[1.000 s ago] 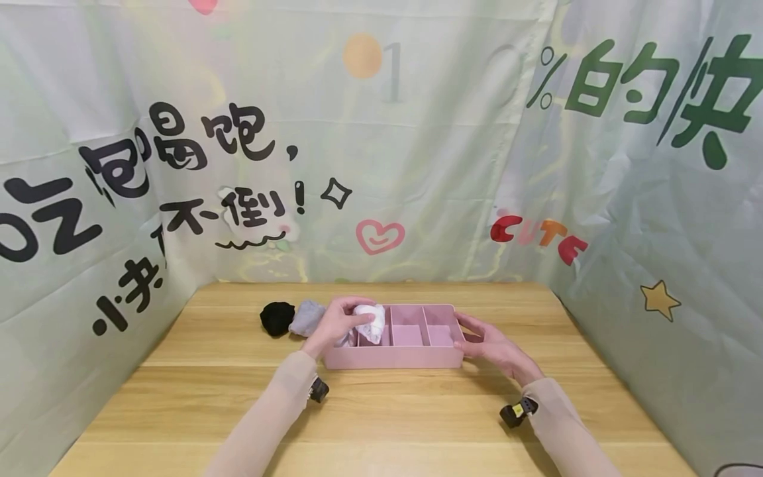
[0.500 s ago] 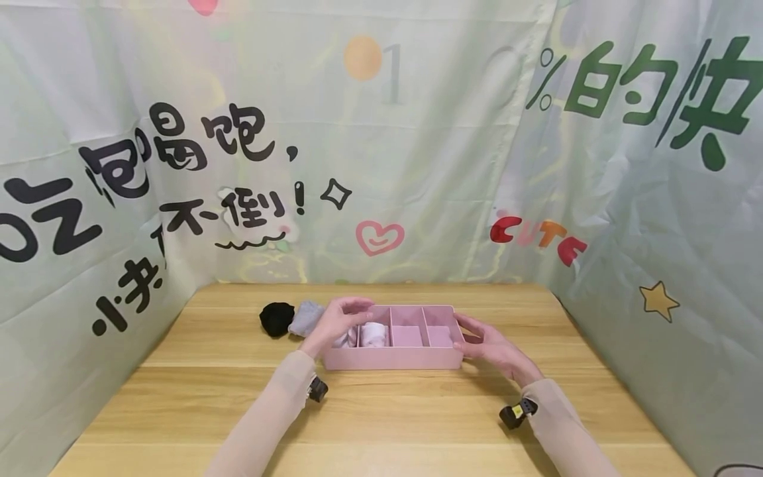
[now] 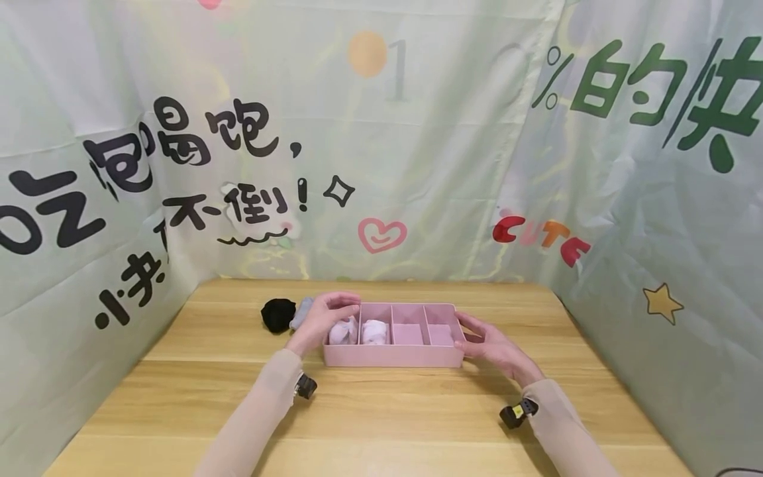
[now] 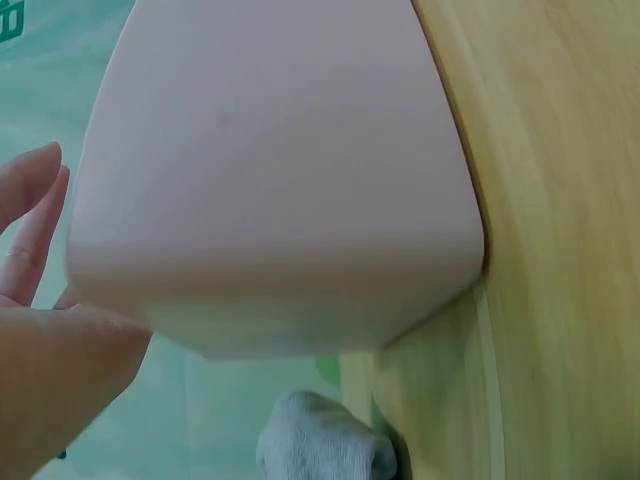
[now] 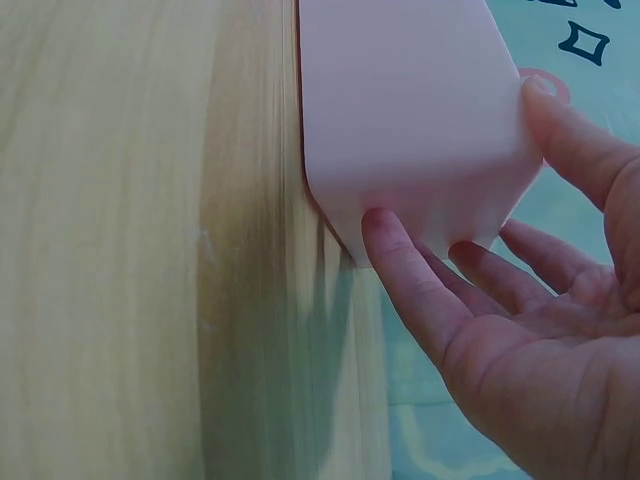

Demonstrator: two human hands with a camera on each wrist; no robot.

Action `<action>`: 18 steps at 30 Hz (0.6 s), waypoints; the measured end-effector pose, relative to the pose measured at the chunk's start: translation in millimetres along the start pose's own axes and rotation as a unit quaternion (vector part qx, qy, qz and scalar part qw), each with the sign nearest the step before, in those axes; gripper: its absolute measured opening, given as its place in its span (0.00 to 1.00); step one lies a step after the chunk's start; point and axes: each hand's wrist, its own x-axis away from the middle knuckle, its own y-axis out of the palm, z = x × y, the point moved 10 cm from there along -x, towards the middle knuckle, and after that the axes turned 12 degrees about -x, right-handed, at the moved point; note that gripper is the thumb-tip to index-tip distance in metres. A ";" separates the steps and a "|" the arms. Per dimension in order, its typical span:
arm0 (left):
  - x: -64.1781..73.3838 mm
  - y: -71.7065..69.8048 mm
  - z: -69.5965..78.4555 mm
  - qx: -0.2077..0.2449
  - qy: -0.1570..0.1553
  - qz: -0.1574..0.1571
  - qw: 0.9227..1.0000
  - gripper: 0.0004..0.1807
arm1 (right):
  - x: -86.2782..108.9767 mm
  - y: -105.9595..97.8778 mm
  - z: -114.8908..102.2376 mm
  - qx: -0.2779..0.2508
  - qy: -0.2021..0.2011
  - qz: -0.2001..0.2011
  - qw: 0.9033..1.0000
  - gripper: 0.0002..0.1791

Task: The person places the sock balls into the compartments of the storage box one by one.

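Observation:
In the head view a pink divided box (image 3: 393,356) lies lengthwise on the table. A pale rolled sock (image 3: 343,332) sits in its leftmost compartment, a white rolled sock (image 3: 375,332) in the one beside it. My left hand (image 3: 322,319) is over the box's left end with nothing visible in its fingers. At the right end, my right hand (image 3: 491,343) rests its extended fingertips on the end wall, its upper digit at the rim, as the right wrist view shows. A grey rolled sock (image 4: 325,440) lies beyond the left end, partly hidden by my left hand in the head view.
A black rolled sock (image 3: 278,315) lies left of the grey one. The two right compartments show bare pink floors (image 3: 408,334). Printed cloth curtains (image 3: 417,165) stand behind the wooden table (image 3: 381,411) and along both sides.
The white sock, pinched above the second compartment a second ago, now lies inside it. My left hand let go and moved left. My right hand stays at the right end.

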 end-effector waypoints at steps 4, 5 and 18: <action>3.8 -10.7 0.4 -0.005 -0.003 0.012 1.000 0.15 | -1.3 -1.9 2.0 0.005 0.005 0.003 1.000 0.44; 4.6 -12.6 0.5 -0.009 -0.005 0.014 1.000 0.15 | -1.1 -2.9 2.8 0.006 0.006 0.006 1.000 0.44; 14.5 -38.1 -14.5 -0.046 -0.009 0.007 0.999 0.19 | -1.0 -0.3 1.9 -0.007 0.002 -0.003 1.000 0.44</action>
